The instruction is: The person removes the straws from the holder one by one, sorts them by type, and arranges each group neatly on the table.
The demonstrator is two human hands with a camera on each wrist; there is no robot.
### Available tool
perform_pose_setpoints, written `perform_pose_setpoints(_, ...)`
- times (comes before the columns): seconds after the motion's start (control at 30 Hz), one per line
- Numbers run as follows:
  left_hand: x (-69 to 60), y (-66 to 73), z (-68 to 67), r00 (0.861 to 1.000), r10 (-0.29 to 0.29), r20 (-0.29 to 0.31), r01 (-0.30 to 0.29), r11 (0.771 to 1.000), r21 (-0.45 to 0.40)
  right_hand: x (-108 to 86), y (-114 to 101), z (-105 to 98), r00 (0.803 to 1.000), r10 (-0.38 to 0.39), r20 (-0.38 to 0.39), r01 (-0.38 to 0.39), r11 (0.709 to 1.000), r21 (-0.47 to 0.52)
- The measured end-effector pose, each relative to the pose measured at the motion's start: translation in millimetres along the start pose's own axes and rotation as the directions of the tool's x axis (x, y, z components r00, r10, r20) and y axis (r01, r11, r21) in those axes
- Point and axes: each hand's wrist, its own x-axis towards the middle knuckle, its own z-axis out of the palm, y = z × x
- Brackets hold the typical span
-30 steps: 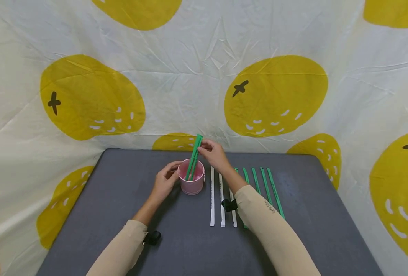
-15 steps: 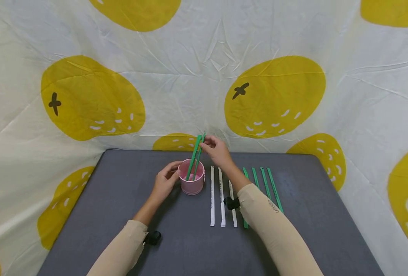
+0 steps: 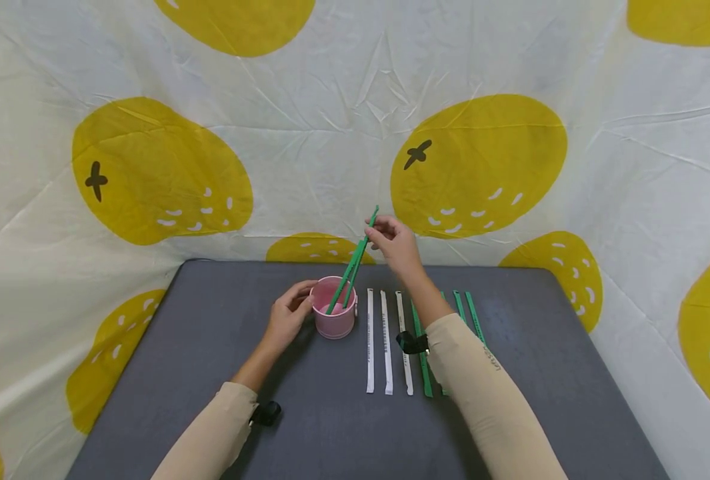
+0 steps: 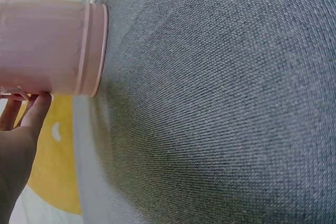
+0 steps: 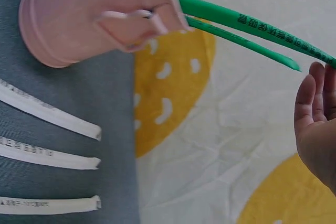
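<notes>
A pink bucket (image 3: 334, 327) stands upright on the grey table, with two green wrapped straws slanting up out of it. My left hand (image 3: 287, 315) holds the bucket's left side, thumb in front and fingers near the rim; the left wrist view shows fingertips against its wall beside a handle lug. Above and to the right of the bucket, my right hand (image 3: 399, 248) pinches the upper end of one green straw (image 5: 252, 23), whose lower end is still inside. The other green straw (image 5: 247, 44) leans on the rim, its free end short of my right fingers.
Three white wrapped straws (image 3: 387, 347) lie in a row right of the bucket. Several green straws (image 3: 475, 313) lie further right, partly hidden under my right forearm. A curtain with yellow fruit prints (image 3: 481, 167) hangs behind the table (image 3: 307, 427).
My right hand has moved up and right, drawing the pinched green straw higher out of the bucket. The other straw now tilts further right. My left hand and the bucket stay put.
</notes>
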Motion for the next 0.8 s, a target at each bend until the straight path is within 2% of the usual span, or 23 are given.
perform_pose_setpoints(0.17,1.0,1.9,-0.3,1.000,-0.017,0.023,0.017,1.000,0.004,5.4,-14.4,-14.3,0.999,-0.030,-0.013,0.031,0.995,0.092)
perform_pose_setpoints(0.4,-3.5,26.4,0.2,0.999,-0.021,0.029,0.021,1.000,-0.004,10.5,-32.7,-38.0,0.997,-0.051,-0.057,0.060,0.984,0.170)
perform_pose_setpoints(0.57,-4.6,30.1,0.1,1.000,-0.002,0.031,0.002,1.000,0.002,10.2,-37.8,-53.7,0.997,-0.056,-0.055,0.065,0.983,0.171)
perform_pose_setpoints(0.8,-3.3,32.2,0.8,0.999,-0.017,0.037,0.017,1.000,0.003,6.0,-44.4,-74.5,0.995,-0.059,-0.081,0.071,0.985,0.155)
